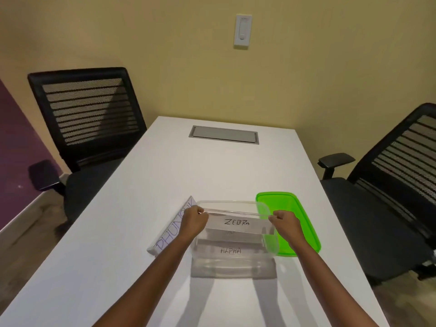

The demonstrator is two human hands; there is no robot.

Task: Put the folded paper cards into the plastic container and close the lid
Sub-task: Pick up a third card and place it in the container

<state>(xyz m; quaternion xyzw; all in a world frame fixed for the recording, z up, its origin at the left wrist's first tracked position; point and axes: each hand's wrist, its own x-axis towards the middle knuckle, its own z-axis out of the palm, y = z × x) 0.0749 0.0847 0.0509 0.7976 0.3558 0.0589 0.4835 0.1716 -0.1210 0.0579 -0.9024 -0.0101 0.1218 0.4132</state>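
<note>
A clear plastic container (269, 246) stands on the white table near me. My left hand (194, 220) and my right hand (286, 221) each pinch one end of a folded white card marked ZEBRA (238, 224), holding it over the container's far half. Inside the container lies a card marked ALPHA (232, 251), with another card partly hidden between the two. A folded card with blue lettering (173, 228) rests on the table just left of the container, partly behind my left forearm. The green lid (297, 220) lies flat to the container's right.
The white table (212, 171) has a grey cable hatch (224, 135) at its far end. Black mesh office chairs stand at the left (89, 119) and at the right (396, 175). A yellow wall with a white switch (242, 31) is behind.
</note>
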